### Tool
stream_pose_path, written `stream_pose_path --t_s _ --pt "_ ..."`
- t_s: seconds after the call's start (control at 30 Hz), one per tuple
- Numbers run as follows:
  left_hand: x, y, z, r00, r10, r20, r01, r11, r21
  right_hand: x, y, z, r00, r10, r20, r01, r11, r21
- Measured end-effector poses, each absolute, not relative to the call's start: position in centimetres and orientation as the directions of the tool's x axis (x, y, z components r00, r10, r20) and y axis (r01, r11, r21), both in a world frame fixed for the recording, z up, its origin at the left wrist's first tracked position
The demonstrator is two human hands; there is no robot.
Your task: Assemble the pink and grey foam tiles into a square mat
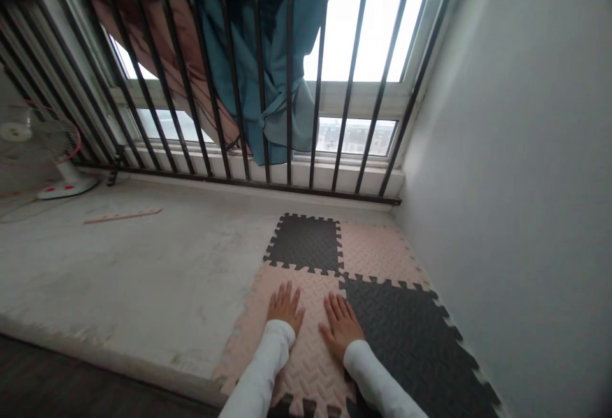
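Both of my hands lie flat on foam floor mats with jigsaw edges. My left hand (285, 308), fingers spread, presses on the near pink mat (306, 367). My right hand (341, 324) rests where this pink mat meets the near dark grey mat (406, 335), its fingers stretched forward. Beyond them lie a far dark grey mat (303, 241) and a far pink mat (377, 251), joined along their toothed edges. Part of another dark piece shows at the bottom, between my sleeves.
A white wall (526, 150) borders the mats on the right. Dark metal railings (289, 86) stand before a window with pink and teal curtains (272, 74). On the bare concrete ledge (157, 278) are a thin pink strip (123, 216) and a fan (67, 187). The ledge drops at the near left.
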State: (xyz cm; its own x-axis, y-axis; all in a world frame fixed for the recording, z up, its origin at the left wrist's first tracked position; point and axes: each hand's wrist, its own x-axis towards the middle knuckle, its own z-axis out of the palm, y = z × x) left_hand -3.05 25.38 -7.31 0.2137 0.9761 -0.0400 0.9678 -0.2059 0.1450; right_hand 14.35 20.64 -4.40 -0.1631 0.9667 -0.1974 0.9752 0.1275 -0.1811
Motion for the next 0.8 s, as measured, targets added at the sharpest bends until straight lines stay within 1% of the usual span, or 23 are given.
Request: stream_pose_path --t_s 0.13,0.23,0.33,0.43,0.53,0.6,0.7,0.8 --pt "-2.3 20.1 -6.5 0.308 0.944 -0.119 0.938 -0.279 0.206 14.1 13.7 -3.6 -0.233 0.942 -0.241 0.955 0.176 -0.237" --pt "-2.4 16.8 -5.3 0.396 0.898 -0.194 0.903 -0.342 0.26 14.3 9.1 -2.9 -0.257 0.917 -0.305 0.954 0.19 -0.23" --pt "-3.0 14.2 -3.7 0.434 0.857 -0.277 0.886 -0.352 0.301 15.2 5.8 -2.6 -0.193 0.927 -0.322 0.977 0.151 -0.149" --pt "-3.6 12.1 -2.2 0.436 0.838 -0.328 0.89 -0.347 0.297 16.7 4.3 -2.5 -0.089 0.964 -0.251 0.996 0.083 -0.036" --pt "-4.4 10.3 -0.8 0.407 0.855 -0.322 0.905 -0.329 0.269 18.4 4.1 -1.7 0.018 0.986 -0.168 0.997 -0.005 0.081" --pt "-4.9 9.5 -0.1 0.379 0.876 -0.298 0.916 -0.308 0.259 19.2 4.5 -0.9 0.049 0.988 -0.144 0.99 -0.029 0.137" --pt "-5.8 9.0 0.6 0.338 0.903 -0.264 0.928 -0.274 0.254 19.5 5.1 -0.1 0.023 0.988 -0.151 0.987 0.002 0.162" --pt "-6.5 8.9 0.7 0.294 0.924 -0.244 0.939 -0.232 0.253 19.1 5.8 -0.1 0.004 0.988 -0.152 0.987 0.02 0.157"
